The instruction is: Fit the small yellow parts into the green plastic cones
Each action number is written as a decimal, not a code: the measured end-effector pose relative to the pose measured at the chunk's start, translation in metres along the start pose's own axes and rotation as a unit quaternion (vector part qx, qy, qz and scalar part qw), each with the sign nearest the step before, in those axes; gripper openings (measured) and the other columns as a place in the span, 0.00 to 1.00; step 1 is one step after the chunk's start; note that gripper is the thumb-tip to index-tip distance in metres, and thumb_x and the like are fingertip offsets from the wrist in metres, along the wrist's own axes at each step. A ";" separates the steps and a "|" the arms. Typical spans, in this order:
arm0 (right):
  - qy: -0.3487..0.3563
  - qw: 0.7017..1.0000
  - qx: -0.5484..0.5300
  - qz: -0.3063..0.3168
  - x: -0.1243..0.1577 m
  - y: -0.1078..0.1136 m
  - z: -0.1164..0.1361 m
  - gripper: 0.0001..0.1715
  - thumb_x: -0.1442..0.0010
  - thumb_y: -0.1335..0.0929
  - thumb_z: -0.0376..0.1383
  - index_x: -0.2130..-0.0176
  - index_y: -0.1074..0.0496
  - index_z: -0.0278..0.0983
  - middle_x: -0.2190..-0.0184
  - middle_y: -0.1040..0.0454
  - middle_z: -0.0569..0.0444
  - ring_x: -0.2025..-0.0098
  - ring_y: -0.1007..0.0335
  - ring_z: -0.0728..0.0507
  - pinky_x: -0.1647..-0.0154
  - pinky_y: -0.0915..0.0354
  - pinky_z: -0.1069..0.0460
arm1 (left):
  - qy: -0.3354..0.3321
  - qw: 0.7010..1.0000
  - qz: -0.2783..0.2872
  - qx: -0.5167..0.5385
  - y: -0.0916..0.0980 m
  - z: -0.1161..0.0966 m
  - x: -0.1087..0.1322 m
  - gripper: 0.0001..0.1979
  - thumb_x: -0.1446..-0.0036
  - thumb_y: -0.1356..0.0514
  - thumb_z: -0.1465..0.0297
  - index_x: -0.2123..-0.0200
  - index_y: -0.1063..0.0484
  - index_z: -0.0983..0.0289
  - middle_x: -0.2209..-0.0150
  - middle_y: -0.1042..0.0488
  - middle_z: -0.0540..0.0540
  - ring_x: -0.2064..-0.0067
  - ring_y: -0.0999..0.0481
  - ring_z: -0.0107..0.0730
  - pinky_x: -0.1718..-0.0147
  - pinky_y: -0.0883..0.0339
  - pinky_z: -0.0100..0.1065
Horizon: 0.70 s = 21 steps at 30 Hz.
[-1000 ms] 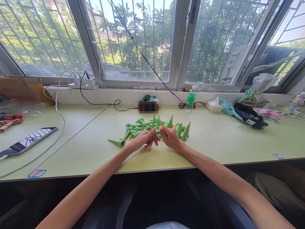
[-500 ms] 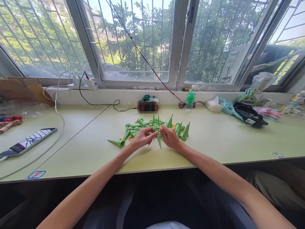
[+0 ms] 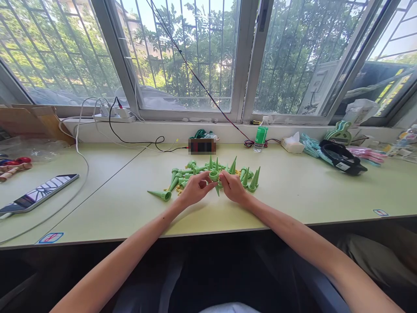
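Note:
A heap of green plastic cone spikes (image 3: 187, 173) lies on the pale green table (image 3: 293, 191), some standing point up, one lying apart at the left (image 3: 159, 194). Both hands meet just in front of the heap. My left hand (image 3: 194, 189) and my right hand (image 3: 233, 187) pinch one green spike (image 3: 214, 178) between them, its open round end up and its tip pointing down toward me. Small yellow pieces show among the cones.
A phone (image 3: 37, 193) and white cable lie at the left, with a power strip (image 3: 112, 113) on the sill. A green bottle (image 3: 261, 134), tissue pack (image 3: 292, 144) and black headset (image 3: 342, 157) sit at the back right. A blurred small box (image 3: 202, 146) stands behind the heap.
The hands lifted one spike out of the heap and turned it so that its open end faces up and its tip points down.

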State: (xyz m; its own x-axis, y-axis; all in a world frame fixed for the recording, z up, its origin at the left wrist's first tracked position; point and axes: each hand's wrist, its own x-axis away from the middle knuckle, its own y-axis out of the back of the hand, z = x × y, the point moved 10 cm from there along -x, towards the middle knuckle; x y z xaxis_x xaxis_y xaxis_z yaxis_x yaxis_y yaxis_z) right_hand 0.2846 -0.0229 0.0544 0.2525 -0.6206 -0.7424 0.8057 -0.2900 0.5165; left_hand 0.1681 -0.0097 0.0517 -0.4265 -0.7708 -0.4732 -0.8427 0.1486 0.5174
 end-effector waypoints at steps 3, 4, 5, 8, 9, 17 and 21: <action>-0.005 1.000 0.000 -0.001 -0.001 0.001 -0.001 0.23 0.28 0.48 0.47 0.72 0.46 0.40 0.80 0.42 0.59 0.80 0.49 0.49 0.76 0.50 0.53 | -0.009 0.999 -0.001 -0.037 0.000 -0.002 -0.001 0.16 0.43 0.38 0.57 0.67 0.33 0.65 0.74 0.30 0.48 0.81 0.45 0.17 0.82 0.50 0.26; -0.007 1.000 -0.001 -0.003 -0.001 0.001 -0.002 0.23 0.28 0.48 0.47 0.72 0.46 0.40 0.80 0.42 0.59 0.80 0.49 0.49 0.76 0.50 0.53 | -0.011 0.999 -0.003 -0.047 0.001 -0.003 -0.001 0.17 0.42 0.38 0.57 0.70 0.33 0.65 0.75 0.31 0.48 0.81 0.45 0.18 0.82 0.50 0.26; -0.008 1.000 -0.003 -0.005 -0.001 0.002 -0.002 0.22 0.28 0.47 0.46 0.72 0.46 0.40 0.80 0.42 0.60 0.80 0.49 0.49 0.75 0.51 0.53 | -0.012 0.998 -0.005 -0.056 0.002 -0.004 -0.001 0.18 0.42 0.38 0.56 0.72 0.33 0.65 0.77 0.32 0.47 0.80 0.45 0.18 0.81 0.50 0.26; -0.013 1.000 -0.009 -0.015 0.000 0.004 -0.002 0.22 0.28 0.47 0.46 0.71 0.46 0.40 0.80 0.43 0.60 0.80 0.50 0.50 0.76 0.50 0.53 | -0.004 0.998 0.001 -0.059 0.001 -0.004 -0.002 0.22 0.41 0.41 0.54 0.76 0.31 0.66 0.81 0.34 0.48 0.80 0.43 0.20 0.81 0.49 0.26; -0.014 1.000 -0.010 -0.021 0.000 0.005 -0.001 0.22 0.27 0.47 0.46 0.71 0.46 0.40 0.80 0.43 0.60 0.80 0.49 0.50 0.76 0.50 0.53 | 0.008 0.999 0.009 -0.044 0.000 -0.001 -0.002 0.24 0.40 0.42 0.53 0.77 0.30 0.67 0.81 0.33 0.49 0.81 0.42 0.20 0.81 0.49 0.26; -0.014 0.999 -0.009 -0.036 -0.001 0.009 0.001 0.23 0.27 0.49 0.46 0.71 0.44 0.40 0.80 0.40 0.58 0.79 0.46 0.49 0.76 0.48 0.53 | 0.193 0.928 0.214 0.235 -0.041 0.019 0.012 0.45 0.39 0.62 0.40 0.76 0.23 0.71 0.80 0.26 0.61 0.84 0.36 0.24 0.85 0.46 0.26; 0.003 1.000 0.010 -0.018 0.000 0.006 0.007 0.23 0.27 0.49 0.47 0.71 0.46 0.40 0.81 0.44 0.60 0.80 0.50 0.49 0.76 0.49 0.53 | 0.225 0.897 0.259 0.279 -0.049 0.020 0.020 0.47 0.40 0.65 0.39 0.75 0.22 0.71 0.80 0.26 0.63 0.85 0.37 0.24 0.86 0.49 0.27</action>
State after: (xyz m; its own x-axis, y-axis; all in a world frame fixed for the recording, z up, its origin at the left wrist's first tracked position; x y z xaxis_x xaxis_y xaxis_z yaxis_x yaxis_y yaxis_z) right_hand 0.2854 -0.0292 0.0606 0.2257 -0.6056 -0.7631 0.8033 -0.3275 0.4975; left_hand 0.1944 -0.0203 0.0021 -0.7384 -0.6623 0.1270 -0.6567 0.7490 0.0876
